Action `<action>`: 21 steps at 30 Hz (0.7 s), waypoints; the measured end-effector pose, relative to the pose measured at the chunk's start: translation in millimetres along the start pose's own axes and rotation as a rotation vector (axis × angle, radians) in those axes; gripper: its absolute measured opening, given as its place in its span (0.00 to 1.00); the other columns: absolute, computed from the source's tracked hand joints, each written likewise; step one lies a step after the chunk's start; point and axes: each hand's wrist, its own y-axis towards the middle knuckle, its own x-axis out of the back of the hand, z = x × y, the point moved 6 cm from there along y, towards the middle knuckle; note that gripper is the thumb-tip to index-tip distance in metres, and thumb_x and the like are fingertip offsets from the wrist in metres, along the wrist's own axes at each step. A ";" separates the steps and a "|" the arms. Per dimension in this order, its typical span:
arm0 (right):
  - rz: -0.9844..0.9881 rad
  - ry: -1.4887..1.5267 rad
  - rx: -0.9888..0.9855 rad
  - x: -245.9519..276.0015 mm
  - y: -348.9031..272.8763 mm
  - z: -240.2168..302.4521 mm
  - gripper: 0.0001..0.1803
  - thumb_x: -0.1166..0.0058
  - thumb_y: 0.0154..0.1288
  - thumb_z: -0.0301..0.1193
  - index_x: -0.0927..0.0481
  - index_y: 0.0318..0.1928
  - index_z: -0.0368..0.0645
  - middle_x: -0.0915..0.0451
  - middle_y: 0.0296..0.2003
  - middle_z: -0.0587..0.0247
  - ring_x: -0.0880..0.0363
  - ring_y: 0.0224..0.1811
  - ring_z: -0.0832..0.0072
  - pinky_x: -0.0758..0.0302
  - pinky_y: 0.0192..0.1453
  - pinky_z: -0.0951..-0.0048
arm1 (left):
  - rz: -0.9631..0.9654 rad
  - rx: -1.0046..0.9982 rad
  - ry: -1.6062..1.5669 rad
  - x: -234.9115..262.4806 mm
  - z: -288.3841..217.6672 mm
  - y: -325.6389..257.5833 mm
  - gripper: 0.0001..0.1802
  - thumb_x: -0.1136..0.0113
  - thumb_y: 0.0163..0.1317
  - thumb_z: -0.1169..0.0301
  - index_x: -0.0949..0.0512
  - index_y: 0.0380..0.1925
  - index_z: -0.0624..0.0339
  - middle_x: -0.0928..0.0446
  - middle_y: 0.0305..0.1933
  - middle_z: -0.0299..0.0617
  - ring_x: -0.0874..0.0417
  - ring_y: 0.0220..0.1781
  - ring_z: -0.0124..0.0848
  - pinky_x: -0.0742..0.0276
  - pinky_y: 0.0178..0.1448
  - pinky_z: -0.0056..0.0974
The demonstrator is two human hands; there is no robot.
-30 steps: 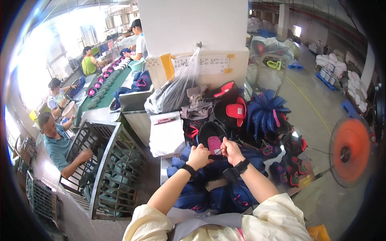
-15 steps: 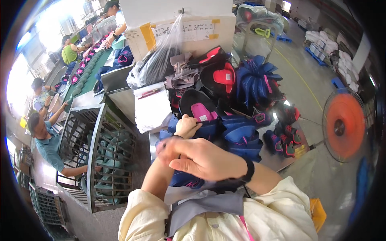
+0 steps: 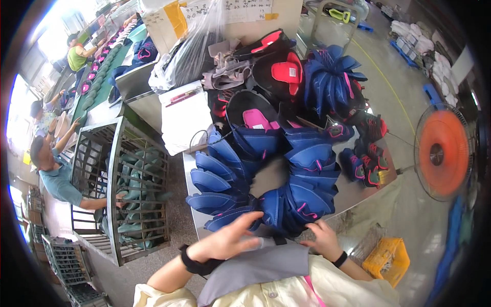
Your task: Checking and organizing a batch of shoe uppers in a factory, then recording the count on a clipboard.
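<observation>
A ring of blue shoe uppers [image 3: 217, 171] with pink trim lies on the metal worktable [image 3: 271, 176] in front of me. My left hand [image 3: 227, 240], a black band at its wrist, is open at the ring's near left edge, fingers spread. Its index fingertip is close to the uppers; whether it touches them I cannot tell. My right hand [image 3: 326, 239], also banded, is open beside the near right uppers, fingertips at their lower edge. At the far side sits a black upper with a pink insole [image 3: 254, 118].
Behind lie a black upper with a red insole [image 3: 289, 72], another fan of blue uppers [image 3: 327, 84], white paper [image 3: 186, 123] and clear plastic [image 3: 189, 61]. Finished shoes [image 3: 365, 166] and an orange fan [image 3: 441, 153] stand right. Left, a co-worker [image 3: 59, 176] reaches into a metal rack [image 3: 120, 189].
My forearms were crossed, with my right hand over the left forearm. They have drawn apart and back toward me, uncovering the blue ring. The view has tilted down.
</observation>
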 end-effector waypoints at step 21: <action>-0.362 -0.113 -0.053 42.2 5.6 -35.1 0.14 0.35 0.35 0.29 0.30 0.18 0.42 0.32 0.26 0.61 0.31 0.30 0.59 0.34 0.35 0.62 | -0.416 -0.129 0.549 -31.7 91.4 67.9 0.61 0.27 0.39 0.71 0.63 0.64 0.75 0.49 0.63 0.72 0.44 0.66 0.60 0.42 0.66 0.49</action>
